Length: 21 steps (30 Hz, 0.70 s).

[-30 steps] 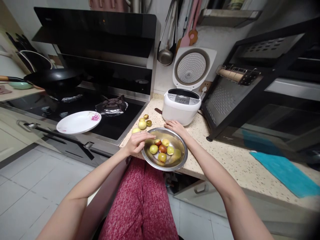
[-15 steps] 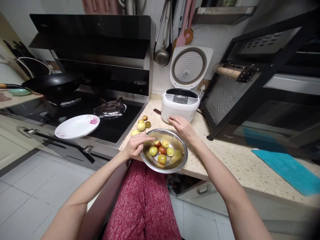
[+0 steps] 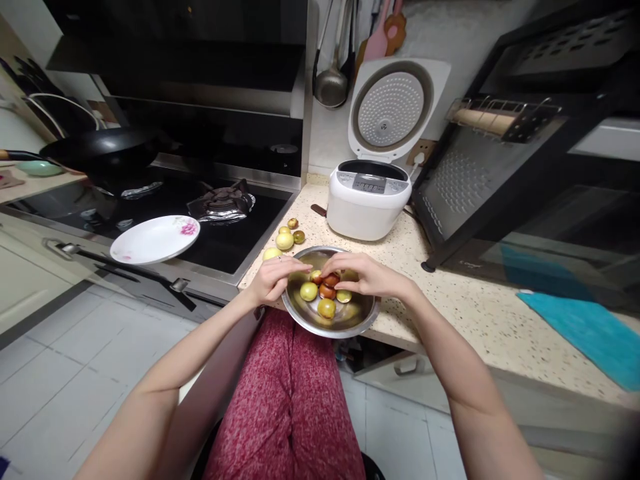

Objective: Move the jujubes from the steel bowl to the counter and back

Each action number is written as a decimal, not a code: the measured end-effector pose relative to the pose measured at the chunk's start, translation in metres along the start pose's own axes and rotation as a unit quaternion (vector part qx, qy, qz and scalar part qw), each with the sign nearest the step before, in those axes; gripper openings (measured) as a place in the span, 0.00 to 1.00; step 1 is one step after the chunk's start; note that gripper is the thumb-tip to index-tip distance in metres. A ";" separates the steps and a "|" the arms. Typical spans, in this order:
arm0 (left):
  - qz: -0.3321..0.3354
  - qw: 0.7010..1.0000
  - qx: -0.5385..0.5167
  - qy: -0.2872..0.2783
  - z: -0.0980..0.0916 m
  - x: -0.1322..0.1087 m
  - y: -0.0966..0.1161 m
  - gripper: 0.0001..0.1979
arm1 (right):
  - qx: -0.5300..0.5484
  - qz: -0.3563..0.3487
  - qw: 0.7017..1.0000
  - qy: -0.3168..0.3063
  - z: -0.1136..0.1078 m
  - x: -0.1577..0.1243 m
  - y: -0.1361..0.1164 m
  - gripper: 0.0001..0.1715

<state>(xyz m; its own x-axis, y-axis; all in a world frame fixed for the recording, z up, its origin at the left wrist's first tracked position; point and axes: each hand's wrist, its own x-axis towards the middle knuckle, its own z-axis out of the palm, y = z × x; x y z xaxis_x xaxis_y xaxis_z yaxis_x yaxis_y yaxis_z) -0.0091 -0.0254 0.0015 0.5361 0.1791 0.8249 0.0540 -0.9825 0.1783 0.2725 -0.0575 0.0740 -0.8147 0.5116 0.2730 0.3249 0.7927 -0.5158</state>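
In the shiny, round metal bowl (image 3: 353, 319) sit smooth, rounded fruits (image 3: 327, 308).

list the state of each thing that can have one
Rice cooker: lid open
Bowl: holding fruit, at counter edge
Plug: in socket
Wok: on stove
Plate: face up
Right burner: no visible flame
Left hand: at bowl's rim
Right hand: over bowl, at fruit
Cloth: spread flat
Ladle: hanging

This looks like a home kitchen. The black glass gas stove (image 3: 220, 245), the round black metal wok (image 3: 103, 150), the white plastic rice cooker (image 3: 363, 215) on the speckled beige desk (image 3: 475, 313) and the hanging grey metal ladle (image 3: 331, 88) show it.
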 end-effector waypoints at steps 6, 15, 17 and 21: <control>-0.006 1.000 0.001 0.000 0.000 0.000 0.001 0.22 | -0.014 0.047 0.998 -0.029 -0.012 -0.008 -0.003 0.11; -0.003 1.000 0.001 -0.001 0.000 0.000 0.000 0.22 | -0.006 0.032 0.999 -0.038 -0.010 -0.009 0.004 0.17; 0.001 1.000 0.002 -0.001 0.000 0.001 0.000 0.23 | -0.001 0.038 0.999 -0.027 -0.012 -0.010 0.004 0.16; 0.005 1.000 0.004 0.000 0.000 0.001 -0.001 0.22 | 0.008 0.066 0.998 -0.005 -0.017 -0.012 0.004 0.13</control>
<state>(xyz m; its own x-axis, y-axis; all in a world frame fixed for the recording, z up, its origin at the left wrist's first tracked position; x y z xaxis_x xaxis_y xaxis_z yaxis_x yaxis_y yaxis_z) -0.0084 -0.0246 0.0018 0.5368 0.1685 0.8267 0.0547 -0.9848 0.1652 0.2919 -0.0552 0.0828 -0.7699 0.6082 0.1935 0.4222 0.7127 -0.5602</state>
